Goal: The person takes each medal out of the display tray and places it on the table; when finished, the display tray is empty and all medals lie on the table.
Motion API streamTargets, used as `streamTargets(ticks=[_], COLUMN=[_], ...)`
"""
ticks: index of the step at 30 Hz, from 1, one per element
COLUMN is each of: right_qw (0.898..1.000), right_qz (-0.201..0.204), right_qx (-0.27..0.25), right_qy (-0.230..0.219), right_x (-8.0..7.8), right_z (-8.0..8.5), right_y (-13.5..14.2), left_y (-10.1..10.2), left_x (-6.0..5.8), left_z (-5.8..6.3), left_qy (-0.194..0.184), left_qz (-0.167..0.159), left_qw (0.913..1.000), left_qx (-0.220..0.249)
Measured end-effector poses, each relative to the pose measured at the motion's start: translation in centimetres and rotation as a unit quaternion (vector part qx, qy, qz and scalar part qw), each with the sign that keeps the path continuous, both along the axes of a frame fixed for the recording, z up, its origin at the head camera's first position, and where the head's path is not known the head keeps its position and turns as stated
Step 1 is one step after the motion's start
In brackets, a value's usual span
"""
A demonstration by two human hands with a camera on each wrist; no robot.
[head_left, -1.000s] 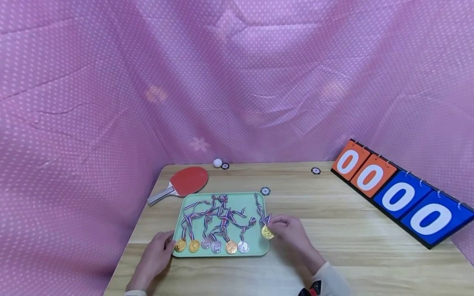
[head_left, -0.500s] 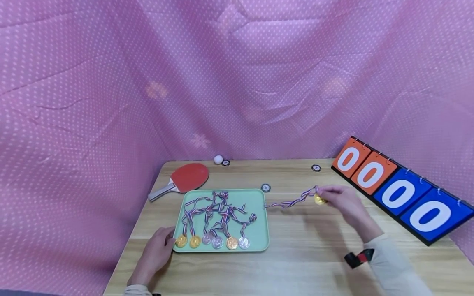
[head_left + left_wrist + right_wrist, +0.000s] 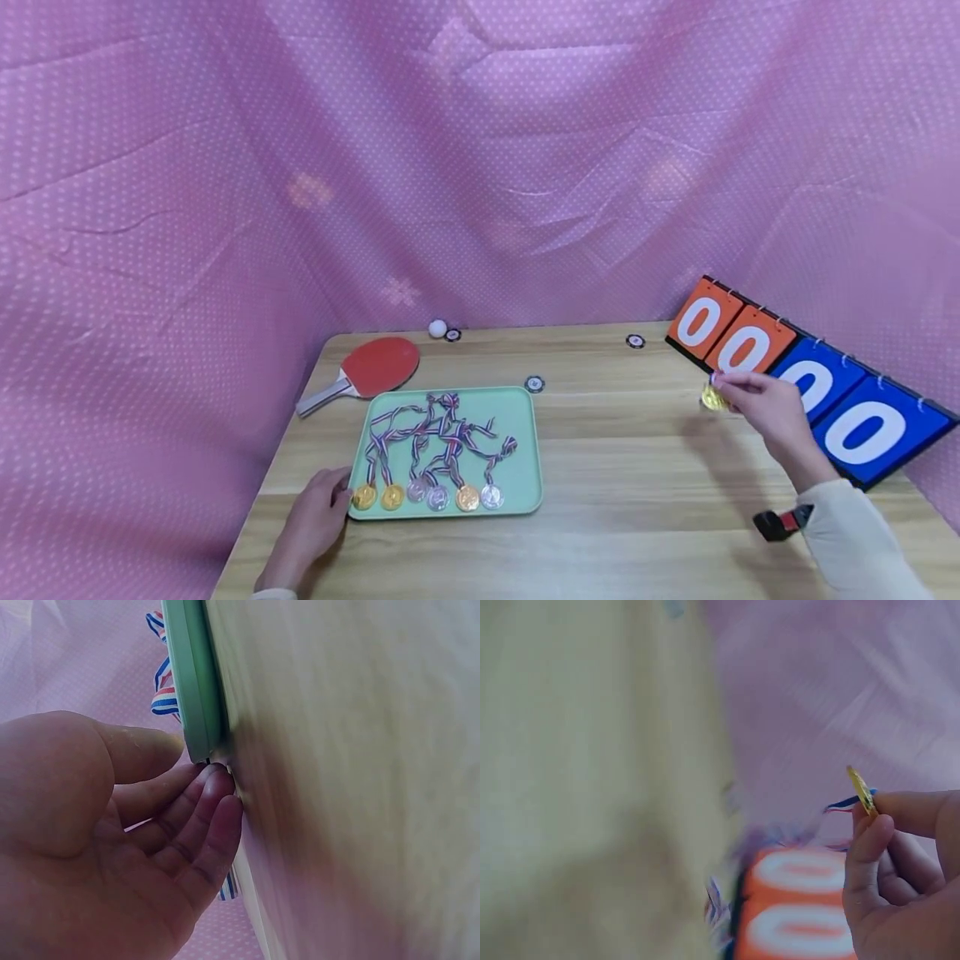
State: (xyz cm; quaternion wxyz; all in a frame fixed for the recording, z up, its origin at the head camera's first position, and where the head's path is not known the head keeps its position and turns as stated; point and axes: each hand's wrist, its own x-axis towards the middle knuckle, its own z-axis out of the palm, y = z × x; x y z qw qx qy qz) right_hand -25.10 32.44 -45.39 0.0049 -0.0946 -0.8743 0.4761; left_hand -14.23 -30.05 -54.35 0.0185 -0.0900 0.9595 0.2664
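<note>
My right hand (image 3: 774, 414) pinches a gold medal (image 3: 712, 398) between thumb and fingers, raised over the table in front of the flip scoreboard (image 3: 866, 429). In the right wrist view the medal (image 3: 861, 790) is seen nearly edge-on, and its striped ribbon (image 3: 843, 804) trails off blurred above the orange cards. At the front left corner of a light green tray (image 3: 521, 471), my left hand (image 3: 311, 518) grips the rim. The left wrist view has the thumb against the tray corner (image 3: 196, 712) and the fingers curled at its underside. Gold and silver medals (image 3: 392, 497) line the tray's front, their ribbons tangled behind.
A red table tennis bat (image 3: 382, 367) lies behind the tray on the left. A white ball (image 3: 438, 328) and a black-and-white chip (image 3: 453, 335) sit at the back edge. Further chips lie behind the tray (image 3: 535, 384) and near the scoreboard (image 3: 636, 341). Pink dotted cloth (image 3: 487, 208) surrounds the table.
My right hand has lifted the gold medal out of the tray's right side and carried it right to the scoreboard, its ribbon trailing clear of the tray. The left hand stays at the tray corner.
</note>
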Motion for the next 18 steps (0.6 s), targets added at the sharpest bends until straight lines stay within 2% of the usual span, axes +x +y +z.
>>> streamTargets(ticks=[4,7,13,18], right_qw=[0.995,0.989,0.986,0.983], right_qz=[0.024,0.041,0.067,0.07], right_qx=[0.056,0.086,0.095,0.129], right_qy=[-0.075,-0.116,-0.123,-0.109], right_x=[2.4,4.2,6.5,7.3], right_z=[-3.7,-5.5,-7.1,-7.6], right_y=[3.2,5.1,6.9,6.9], left_y=[0.2,0.1,-0.2,0.0], left_x=[0.3,0.5,0.1,-0.3], left_z=[-0.2,-0.5,-0.6,-0.3], left_qy=[-0.001,-0.005,-0.009,-0.008], left_qz=[-0.003,-0.001,0.005,-0.006], left_qw=[1.0,1.0,0.9999,0.9999], left_qx=[-0.001,0.003,-0.001,0.001])
